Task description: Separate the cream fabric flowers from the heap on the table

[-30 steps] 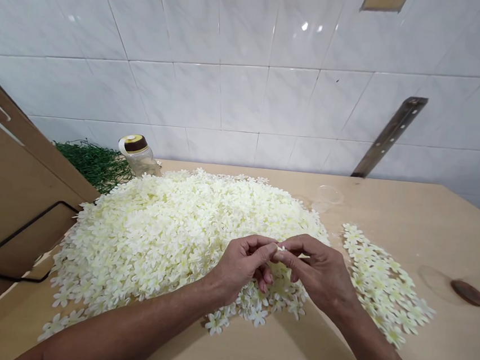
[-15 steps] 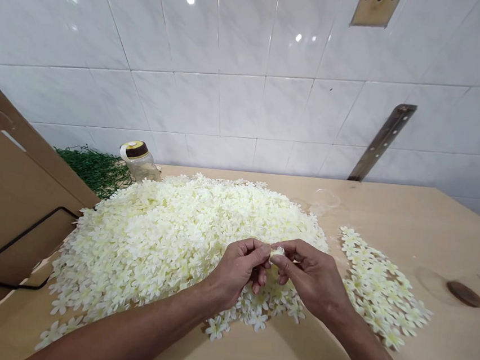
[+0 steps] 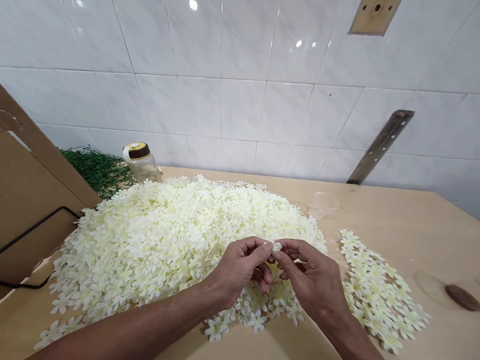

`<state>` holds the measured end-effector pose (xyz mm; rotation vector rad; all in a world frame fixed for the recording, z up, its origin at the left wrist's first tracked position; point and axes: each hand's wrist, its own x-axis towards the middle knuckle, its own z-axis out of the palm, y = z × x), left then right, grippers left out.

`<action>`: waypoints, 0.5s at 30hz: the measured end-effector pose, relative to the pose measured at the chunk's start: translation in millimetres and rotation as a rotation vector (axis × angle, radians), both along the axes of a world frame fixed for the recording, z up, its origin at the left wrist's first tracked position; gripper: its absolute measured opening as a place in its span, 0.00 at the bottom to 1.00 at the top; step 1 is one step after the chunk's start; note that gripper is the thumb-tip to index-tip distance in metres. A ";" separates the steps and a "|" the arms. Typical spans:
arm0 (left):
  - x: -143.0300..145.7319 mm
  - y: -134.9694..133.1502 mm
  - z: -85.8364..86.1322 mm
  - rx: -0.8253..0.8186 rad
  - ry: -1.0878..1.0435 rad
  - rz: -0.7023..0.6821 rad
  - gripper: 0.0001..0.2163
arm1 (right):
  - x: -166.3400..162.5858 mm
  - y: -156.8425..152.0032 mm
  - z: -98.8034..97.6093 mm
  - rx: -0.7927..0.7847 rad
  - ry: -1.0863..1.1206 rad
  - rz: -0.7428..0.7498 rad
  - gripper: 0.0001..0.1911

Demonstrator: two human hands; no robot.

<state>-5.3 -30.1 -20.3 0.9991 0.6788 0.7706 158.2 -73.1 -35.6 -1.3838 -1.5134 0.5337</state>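
Observation:
Between my fingertips is a small cream-white artificial flower (image 3: 276, 247), mostly covered by the fingers. My left hand (image 3: 245, 265) pinches it from the left with thumb and forefinger, the other fingers curled below. From the right, my right hand (image 3: 310, 271) closes thumb and forefinger on the same flower. Both hands are above the front right edge of a large heap of pale yellow-white artificial flowers (image 3: 175, 230). To the right of my right hand, a smaller group of the same flowers (image 3: 381, 295) lies spread in a thin layer on the table.
A cardboard box (image 3: 12, 209) with a black wire frame (image 3: 13, 237) stands at the left. Behind the heap are green netting (image 3: 96, 171) and a clear bottle (image 3: 144, 162). A brown oval piece (image 3: 464, 298) lies on the wooden table (image 3: 397, 218). A metal bracket (image 3: 379, 148) leans on the tiled wall.
The flower has turned slightly between my fingertips, and less of it shows. My hands stay in nearly the same place; the whole view has shifted a little.

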 end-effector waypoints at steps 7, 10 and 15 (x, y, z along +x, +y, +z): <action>-1.0 2.5 -2.4 0.003 0.090 0.049 0.16 | -1.6 -2.1 0.0 0.097 -0.080 0.056 0.19; -1.5 2.4 -3.3 0.043 0.156 0.080 0.17 | -3.3 -1.8 2.7 0.124 -0.122 0.095 0.13; -0.6 2.1 -6.4 0.110 0.210 0.093 0.20 | -5.4 -2.0 5.9 -0.030 0.033 0.084 0.12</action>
